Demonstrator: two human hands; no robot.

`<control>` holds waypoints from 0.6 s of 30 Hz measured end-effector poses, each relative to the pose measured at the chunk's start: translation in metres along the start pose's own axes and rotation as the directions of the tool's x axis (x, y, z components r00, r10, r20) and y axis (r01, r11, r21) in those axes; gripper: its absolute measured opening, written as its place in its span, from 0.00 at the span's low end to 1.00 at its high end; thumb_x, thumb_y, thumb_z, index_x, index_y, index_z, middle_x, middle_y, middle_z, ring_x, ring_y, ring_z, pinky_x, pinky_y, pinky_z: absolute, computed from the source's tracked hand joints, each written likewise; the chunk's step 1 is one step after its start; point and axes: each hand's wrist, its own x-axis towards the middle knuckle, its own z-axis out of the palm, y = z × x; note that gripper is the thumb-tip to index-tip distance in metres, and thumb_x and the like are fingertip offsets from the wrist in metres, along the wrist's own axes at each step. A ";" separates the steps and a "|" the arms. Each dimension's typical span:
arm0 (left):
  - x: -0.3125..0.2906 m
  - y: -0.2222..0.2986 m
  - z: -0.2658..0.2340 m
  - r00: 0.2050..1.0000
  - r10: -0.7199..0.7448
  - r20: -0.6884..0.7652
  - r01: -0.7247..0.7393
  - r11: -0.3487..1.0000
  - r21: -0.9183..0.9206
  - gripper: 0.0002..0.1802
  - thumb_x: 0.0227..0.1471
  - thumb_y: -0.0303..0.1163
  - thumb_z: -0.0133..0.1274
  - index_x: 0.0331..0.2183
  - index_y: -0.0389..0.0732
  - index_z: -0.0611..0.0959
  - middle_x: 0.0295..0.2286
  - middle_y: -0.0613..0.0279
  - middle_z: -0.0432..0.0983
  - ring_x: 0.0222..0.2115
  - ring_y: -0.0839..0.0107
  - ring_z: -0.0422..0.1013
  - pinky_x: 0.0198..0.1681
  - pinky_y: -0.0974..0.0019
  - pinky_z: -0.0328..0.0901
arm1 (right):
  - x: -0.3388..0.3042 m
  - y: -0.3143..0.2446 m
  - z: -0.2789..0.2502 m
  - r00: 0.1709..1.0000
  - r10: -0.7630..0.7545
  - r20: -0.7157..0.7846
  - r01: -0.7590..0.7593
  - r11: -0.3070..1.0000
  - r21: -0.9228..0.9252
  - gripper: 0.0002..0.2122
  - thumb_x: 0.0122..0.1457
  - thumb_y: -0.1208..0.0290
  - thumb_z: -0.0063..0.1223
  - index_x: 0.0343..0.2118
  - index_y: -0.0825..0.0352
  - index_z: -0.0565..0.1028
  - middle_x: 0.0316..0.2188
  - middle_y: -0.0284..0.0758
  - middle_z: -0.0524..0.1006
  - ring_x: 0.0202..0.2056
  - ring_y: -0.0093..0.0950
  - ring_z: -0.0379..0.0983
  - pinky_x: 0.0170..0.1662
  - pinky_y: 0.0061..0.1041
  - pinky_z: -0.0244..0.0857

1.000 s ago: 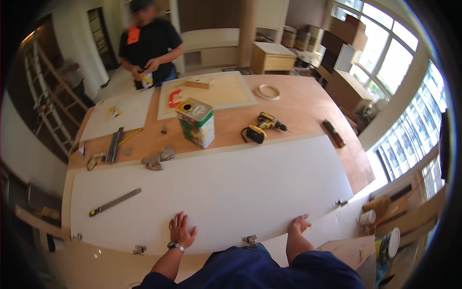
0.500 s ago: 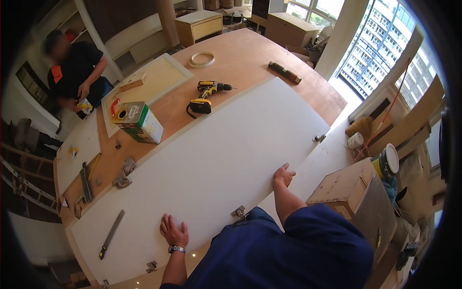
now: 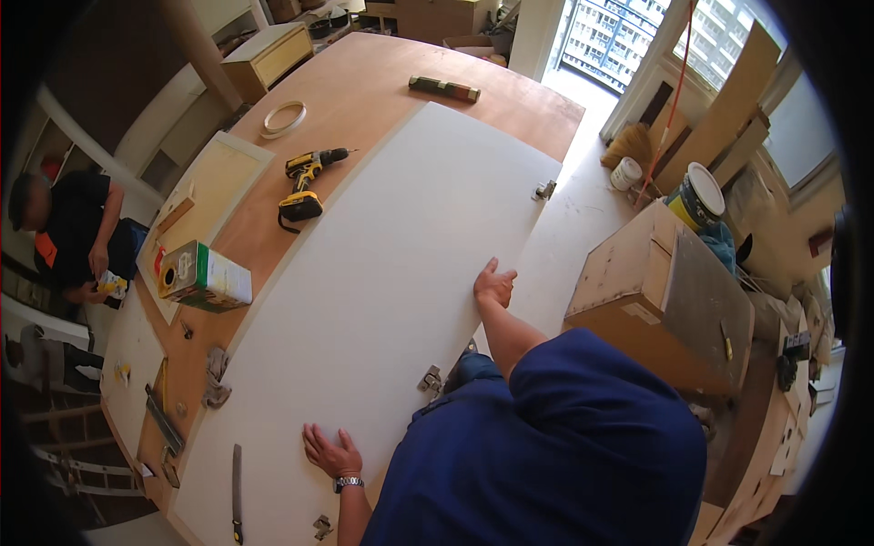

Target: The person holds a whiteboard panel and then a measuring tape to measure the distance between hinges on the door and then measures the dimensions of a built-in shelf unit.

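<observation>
Your left hand (image 3: 332, 452) lies flat on the white door panel (image 3: 391, 264), fingers slightly spread and grasping nothing. Your right hand (image 3: 494, 284) rests partly open at the panel's near edge; whether its fingers hook around that edge, you cannot tell from this view. The panel lies on the plywood worktop (image 3: 382, 82), with cup hinges (image 3: 431, 379) along its near side. A flat file (image 3: 238, 491) lies on it left of your left hand, and a cordless drill (image 3: 305, 187) sits beyond its far edge.
</observation>
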 end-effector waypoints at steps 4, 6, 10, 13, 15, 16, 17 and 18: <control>0.000 -0.001 0.003 1.000 0.019 -0.006 -0.019 1.000 0.020 0.32 0.50 0.43 0.51 0.53 0.37 0.66 0.57 0.50 0.57 0.59 0.52 0.52 0.59 0.47 0.47 | -0.001 0.000 -0.003 1.000 0.006 -0.004 -0.006 1.000 0.014 0.28 0.59 0.43 0.35 0.48 0.67 0.62 0.44 0.49 0.74 0.46 0.44 0.72 0.48 0.40 0.66; 0.001 -0.002 0.003 1.000 0.021 0.001 -0.021 0.999 0.024 0.32 0.51 0.43 0.50 0.53 0.37 0.66 0.57 0.50 0.57 0.59 0.53 0.53 0.59 0.47 0.47 | -0.002 0.001 -0.005 1.000 0.010 0.000 -0.010 1.000 0.018 0.28 0.60 0.43 0.35 0.48 0.67 0.62 0.44 0.50 0.73 0.46 0.44 0.72 0.48 0.40 0.65; -0.001 -0.001 0.003 0.999 0.034 -0.003 -0.034 0.999 0.012 0.31 0.51 0.43 0.50 0.53 0.37 0.66 0.58 0.50 0.57 0.59 0.53 0.53 0.59 0.47 0.47 | -0.003 -0.001 -0.005 1.000 0.009 0.022 -0.010 1.000 0.009 0.28 0.60 0.43 0.35 0.48 0.67 0.62 0.44 0.49 0.73 0.46 0.45 0.72 0.49 0.40 0.65; -0.001 0.000 0.006 0.999 0.037 -0.008 -0.037 0.999 0.014 0.31 0.52 0.43 0.50 0.53 0.37 0.66 0.58 0.50 0.57 0.59 0.53 0.53 0.59 0.48 0.48 | 0.001 -0.001 -0.008 1.000 0.006 -0.001 -0.006 1.000 0.016 0.28 0.60 0.43 0.35 0.49 0.68 0.61 0.44 0.49 0.74 0.46 0.45 0.72 0.49 0.40 0.65; 0.000 0.002 0.006 0.999 0.033 -0.009 -0.033 0.999 0.009 0.31 0.52 0.43 0.49 0.53 0.36 0.66 0.58 0.50 0.57 0.59 0.52 0.53 0.58 0.47 0.48 | 0.000 -0.002 -0.008 1.000 0.005 0.009 -0.005 1.000 0.013 0.29 0.59 0.43 0.36 0.49 0.68 0.61 0.44 0.50 0.74 0.46 0.45 0.72 0.49 0.40 0.65; 0.000 0.001 0.005 1.000 0.019 -0.013 -0.019 1.000 0.014 0.31 0.52 0.43 0.49 0.53 0.36 0.66 0.58 0.50 0.57 0.59 0.52 0.53 0.58 0.47 0.48 | -0.001 -0.004 -0.006 1.000 0.002 0.020 -0.002 1.000 0.012 0.29 0.59 0.43 0.36 0.49 0.68 0.61 0.44 0.50 0.73 0.47 0.45 0.72 0.49 0.40 0.65; 0.000 0.000 0.003 1.000 0.015 -0.012 -0.015 1.000 0.008 0.32 0.51 0.43 0.50 0.53 0.36 0.65 0.57 0.49 0.57 0.59 0.52 0.53 0.58 0.47 0.48 | -0.003 -0.005 -0.003 0.999 -0.014 0.035 0.014 1.000 0.007 0.29 0.59 0.43 0.36 0.49 0.68 0.61 0.44 0.50 0.73 0.47 0.45 0.72 0.49 0.40 0.65; -0.002 -0.004 -0.002 1.000 -0.008 -0.019 0.008 1.000 0.009 0.32 0.51 0.43 0.51 0.53 0.36 0.65 0.57 0.49 0.58 0.58 0.52 0.53 0.58 0.46 0.48 | -0.010 -0.007 0.003 0.999 -0.015 0.035 0.015 1.000 -0.004 0.30 0.59 0.42 0.36 0.50 0.68 0.61 0.45 0.51 0.73 0.47 0.46 0.71 0.50 0.41 0.64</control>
